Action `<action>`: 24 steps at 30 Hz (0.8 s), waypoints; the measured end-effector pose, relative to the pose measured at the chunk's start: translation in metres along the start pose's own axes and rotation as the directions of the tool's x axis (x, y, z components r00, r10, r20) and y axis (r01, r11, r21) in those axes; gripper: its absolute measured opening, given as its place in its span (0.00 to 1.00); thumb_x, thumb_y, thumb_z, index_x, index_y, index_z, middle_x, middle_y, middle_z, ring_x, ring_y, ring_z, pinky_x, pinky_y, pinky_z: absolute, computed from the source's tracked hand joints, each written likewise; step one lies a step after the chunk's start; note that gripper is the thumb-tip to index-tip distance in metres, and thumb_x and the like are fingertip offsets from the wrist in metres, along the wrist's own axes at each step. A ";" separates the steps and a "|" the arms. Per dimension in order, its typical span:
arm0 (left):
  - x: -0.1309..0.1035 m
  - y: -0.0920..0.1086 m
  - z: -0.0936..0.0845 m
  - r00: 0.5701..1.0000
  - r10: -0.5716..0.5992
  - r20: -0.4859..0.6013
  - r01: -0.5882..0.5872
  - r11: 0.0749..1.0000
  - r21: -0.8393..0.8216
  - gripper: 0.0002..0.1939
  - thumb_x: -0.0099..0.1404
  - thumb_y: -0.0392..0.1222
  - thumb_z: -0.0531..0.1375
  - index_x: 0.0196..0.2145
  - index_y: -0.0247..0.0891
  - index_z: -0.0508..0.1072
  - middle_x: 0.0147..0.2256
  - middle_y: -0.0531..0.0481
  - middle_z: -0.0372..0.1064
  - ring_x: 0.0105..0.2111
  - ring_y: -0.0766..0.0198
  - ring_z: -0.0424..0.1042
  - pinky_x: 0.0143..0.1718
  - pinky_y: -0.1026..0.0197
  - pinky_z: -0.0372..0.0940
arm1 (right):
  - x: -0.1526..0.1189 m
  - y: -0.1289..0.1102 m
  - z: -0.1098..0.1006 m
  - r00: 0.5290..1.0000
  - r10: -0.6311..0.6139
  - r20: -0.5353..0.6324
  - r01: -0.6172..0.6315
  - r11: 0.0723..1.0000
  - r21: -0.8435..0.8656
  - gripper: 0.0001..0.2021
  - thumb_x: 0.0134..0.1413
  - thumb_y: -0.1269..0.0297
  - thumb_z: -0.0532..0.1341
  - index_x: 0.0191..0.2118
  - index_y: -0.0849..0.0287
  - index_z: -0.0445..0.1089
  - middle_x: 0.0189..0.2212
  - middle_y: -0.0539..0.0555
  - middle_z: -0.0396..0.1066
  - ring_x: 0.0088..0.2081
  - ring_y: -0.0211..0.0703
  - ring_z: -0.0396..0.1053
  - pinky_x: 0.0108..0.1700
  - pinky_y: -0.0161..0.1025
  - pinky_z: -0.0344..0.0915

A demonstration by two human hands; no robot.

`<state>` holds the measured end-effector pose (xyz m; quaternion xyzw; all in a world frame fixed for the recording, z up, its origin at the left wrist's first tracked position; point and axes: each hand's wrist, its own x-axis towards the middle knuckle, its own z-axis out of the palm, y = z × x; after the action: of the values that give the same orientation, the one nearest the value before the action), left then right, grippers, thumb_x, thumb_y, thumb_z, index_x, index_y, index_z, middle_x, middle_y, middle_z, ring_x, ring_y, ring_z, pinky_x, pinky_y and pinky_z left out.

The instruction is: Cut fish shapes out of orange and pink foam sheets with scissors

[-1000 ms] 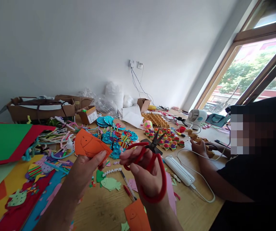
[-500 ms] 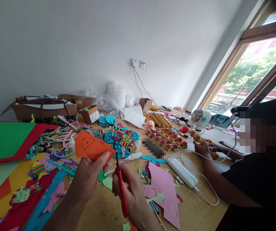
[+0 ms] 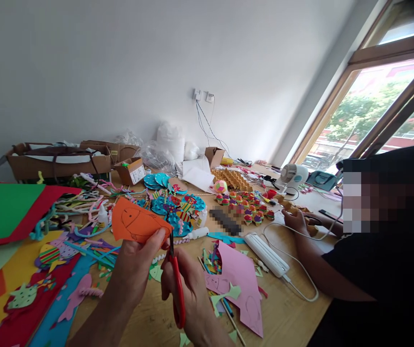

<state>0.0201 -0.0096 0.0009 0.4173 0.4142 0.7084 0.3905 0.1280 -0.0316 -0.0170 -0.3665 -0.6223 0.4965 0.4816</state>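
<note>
An orange sheet of craft paper (image 3: 135, 220) with a fish outline drawn on it is pinched between the thumb and fingers of my left hand (image 3: 138, 262). My right hand (image 3: 188, 289) grips red-handled scissors (image 3: 178, 289), whose dark blades point upward at the right edge of the orange paper. The blades look nearly closed, and I cannot tell whether paper lies between them. Below and to the right lies a pink sheet (image 3: 241, 284) with drawn outlines, with light green scraps (image 3: 228, 294) on it.
A white power strip (image 3: 266, 255) with its cable lies right of the pink sheet. Coloured paper sheets (image 3: 10, 212) and cut fish (image 3: 75, 299) spread over the left. Glue bottles (image 3: 197, 233) and painted egg-carton pieces (image 3: 245, 205) stand farther back. A co-worker (image 3: 383, 250) sits at the right.
The view has shifted slightly, so the table items sit a little farther left. My hands still hold the orange paper and scissors, and the scissor blades have moved slightly at the paper's right edge.
</note>
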 end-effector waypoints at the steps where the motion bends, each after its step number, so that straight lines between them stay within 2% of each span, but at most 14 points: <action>1: 0.000 0.000 0.001 1.000 -0.007 -0.004 0.007 1.000 0.003 0.04 0.52 0.39 0.63 0.22 0.39 0.73 0.23 0.57 0.70 0.27 0.64 0.68 0.31 0.65 0.65 | 0.000 0.000 0.000 1.000 0.013 0.002 -0.013 1.000 0.023 0.13 0.59 0.57 0.55 0.26 0.57 0.57 0.18 0.44 0.55 0.21 0.34 0.53 0.23 0.31 0.51; 6: -0.002 0.001 0.003 0.999 -0.046 -0.017 0.046 0.999 0.005 0.03 0.51 0.40 0.63 0.24 0.39 0.74 0.25 0.56 0.72 0.29 0.62 0.70 0.34 0.64 0.66 | -0.001 0.000 0.002 0.998 0.059 0.003 -0.059 0.995 0.077 0.13 0.57 0.56 0.57 0.26 0.57 0.59 0.18 0.44 0.55 0.20 0.33 0.53 0.22 0.29 0.52; 12: -0.006 0.000 0.004 0.998 -0.048 -0.030 0.049 0.997 0.057 0.05 0.52 0.42 0.63 0.22 0.40 0.72 0.25 0.56 0.72 0.30 0.60 0.71 0.31 0.63 0.65 | 0.000 0.001 0.002 1.000 0.010 -0.003 -0.009 0.992 0.128 0.20 0.57 0.48 0.57 0.24 0.57 0.58 0.16 0.44 0.55 0.19 0.33 0.52 0.21 0.30 0.50; 17: -0.007 -0.001 0.004 0.999 -0.044 -0.020 0.045 0.997 0.059 0.06 0.52 0.42 0.63 0.22 0.40 0.71 0.27 0.54 0.74 0.32 0.58 0.72 0.31 0.63 0.65 | -0.001 0.004 0.003 1.000 0.023 -0.003 -0.022 0.987 0.160 0.21 0.56 0.45 0.57 0.24 0.57 0.58 0.16 0.43 0.54 0.18 0.32 0.52 0.20 0.30 0.49; 24: -0.006 -0.003 0.006 0.998 -0.055 -0.011 0.055 0.998 0.006 0.03 0.52 0.41 0.63 0.25 0.39 0.74 0.28 0.55 0.75 0.33 0.59 0.73 0.36 0.63 0.65 | -0.003 0.004 0.002 1.000 0.028 -0.004 -0.027 0.986 0.162 0.25 0.55 0.38 0.55 0.24 0.57 0.59 0.14 0.44 0.56 0.18 0.32 0.51 0.21 0.31 0.49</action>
<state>0.0280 -0.0126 -0.0017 0.4031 0.4298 0.6985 0.4061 0.1263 -0.0338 -0.0218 -0.3364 -0.5734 0.5508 0.5046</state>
